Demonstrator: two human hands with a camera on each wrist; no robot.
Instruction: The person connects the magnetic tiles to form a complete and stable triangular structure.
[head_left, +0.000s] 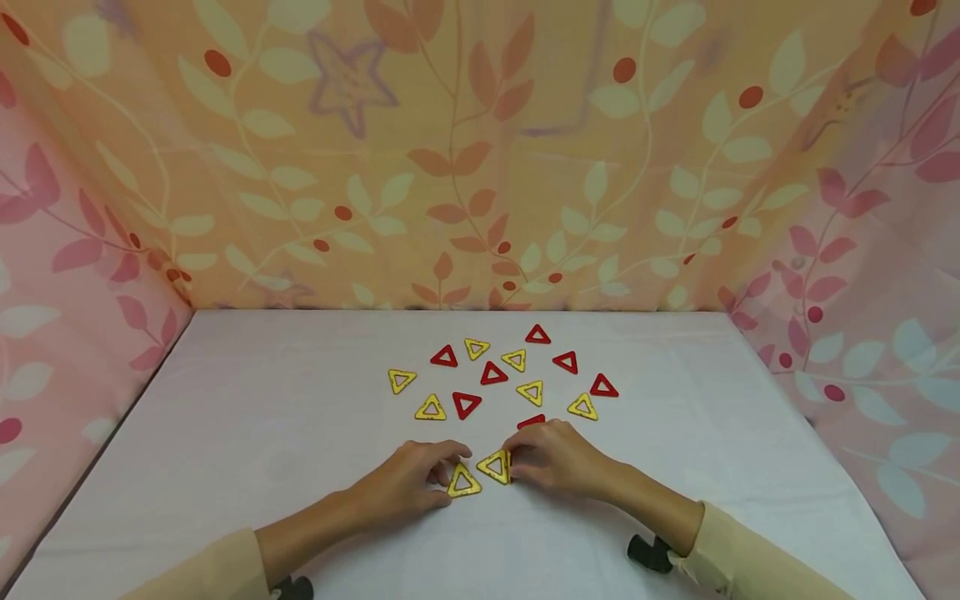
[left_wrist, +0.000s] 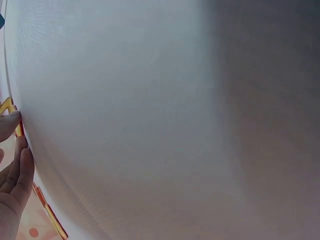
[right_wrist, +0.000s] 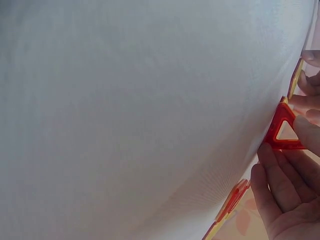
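Note:
My left hand [head_left: 405, 487] pinches a yellow triangle tile [head_left: 453, 490] with an open centre, low over the white table. Its thumb and fingertips also show at the left edge of the left wrist view. My right hand [head_left: 558, 458] is close by on the right. Between its thumb and fingers it holds a red triangle tile [right_wrist: 274, 135], raised on edge in the right wrist view. In the head view that tile is mostly hidden by the fingers. A second yellow triangle tile [head_left: 483, 467] lies against the right fingertips, its corner close to the left hand's tile.
Beyond the hands, several loose red tiles [head_left: 458, 403] and yellow tiles [head_left: 422, 413] lie scattered on the white table [head_left: 262, 400]. One red tile [head_left: 529, 421] is partly covered by the right hand. Patterned cloth [head_left: 450, 167] walls the table at the back and sides.

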